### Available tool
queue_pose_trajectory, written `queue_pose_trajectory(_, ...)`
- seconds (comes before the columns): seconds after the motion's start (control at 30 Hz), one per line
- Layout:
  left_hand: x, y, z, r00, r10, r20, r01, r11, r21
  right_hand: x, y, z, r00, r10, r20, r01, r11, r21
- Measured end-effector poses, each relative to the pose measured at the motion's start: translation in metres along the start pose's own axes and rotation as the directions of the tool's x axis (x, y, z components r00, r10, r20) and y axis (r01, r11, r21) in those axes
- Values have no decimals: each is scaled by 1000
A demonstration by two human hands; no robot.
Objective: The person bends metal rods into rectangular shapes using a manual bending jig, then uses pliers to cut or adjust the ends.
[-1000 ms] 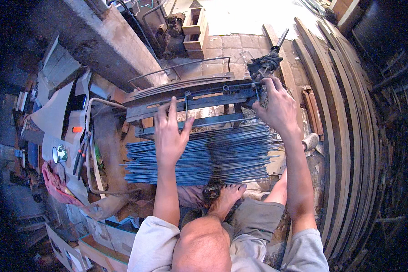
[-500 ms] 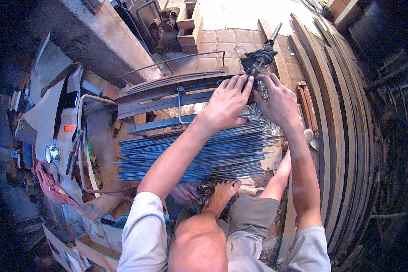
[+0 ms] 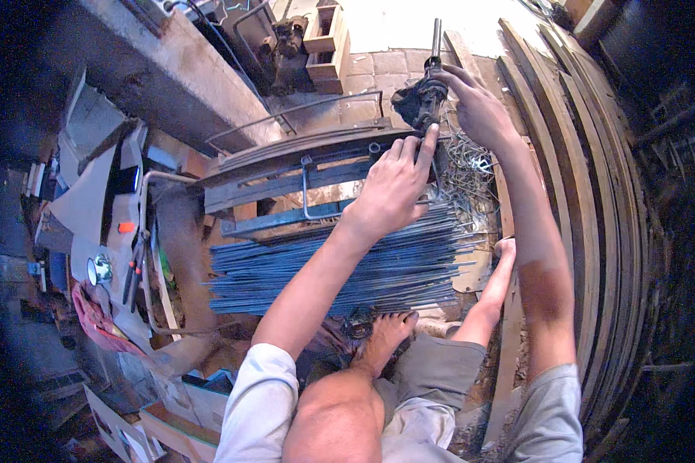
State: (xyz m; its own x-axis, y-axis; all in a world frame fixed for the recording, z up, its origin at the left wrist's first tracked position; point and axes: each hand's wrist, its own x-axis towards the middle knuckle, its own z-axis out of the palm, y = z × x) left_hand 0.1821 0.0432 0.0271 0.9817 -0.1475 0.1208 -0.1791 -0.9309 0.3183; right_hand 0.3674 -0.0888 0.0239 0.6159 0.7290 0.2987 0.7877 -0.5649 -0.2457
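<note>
Past the bench's far edge stands a dark metal tool wrapped in black cloth (image 3: 413, 104), with a bare metal lever (image 3: 436, 38) pointing away from me. My right hand (image 3: 475, 108) reaches to the lower end of that lever, fingers stretched out and touching it. Whether they wrap round it is hidden. My left hand (image 3: 390, 185) rests by the tool's near end, index finger straight against it and the other fingers curled. What those curled fingers hold, if anything, cannot be seen. Thin bluish metal rods (image 3: 332, 266) lie in a wide pile below my left forearm.
A slatted metal bench (image 3: 274, 202) lies beyond the rods. Tangled wire scraps (image 3: 467, 170) lie below my right hand. Long wooden beams (image 3: 564, 154) run along the right. At left are a white patterned mug (image 3: 99, 270), pliers (image 3: 137, 266) and pink cloth (image 3: 100, 324).
The lever has swung from leaning right to nearly straight ahead. My right hand has left my left hand's side and moved up to the lever. My left hand stays by the tool.
</note>
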Motion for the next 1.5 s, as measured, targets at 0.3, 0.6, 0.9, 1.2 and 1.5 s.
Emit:
queue_pose_trajectory(0.3, -3, -2, 0, 996, -42, -80, 37, 997, -75, 74, 37, 23, 901, 96, 423, 134, 866, -481)
queue_pose_trajectory(0.6, -6, 1, 4, 995, -79, -54, 75, 995, -64, 61, 89, 23, 958, -133, 256, 221, 908, -355)
queue_pose_trajectory(0.9, -4, 7, -4, 988, -140, -63, 132, 985, -112, 44, 101, 35, 987, -47, 154, 78, 976, -204)
queue_pose_trajectory(1.2, -19, 11, -2, 980, -184, -78, 172, 976, -135, -73, 85, -17, 969, 224, 107, -194, 952, -236)
queue_pose_trajectory(1.5, -30, 12, 0, 975, -128, -181, 88, 972, -216, -221, -59, -46, 796, 605, -22, -581, 752, -312)
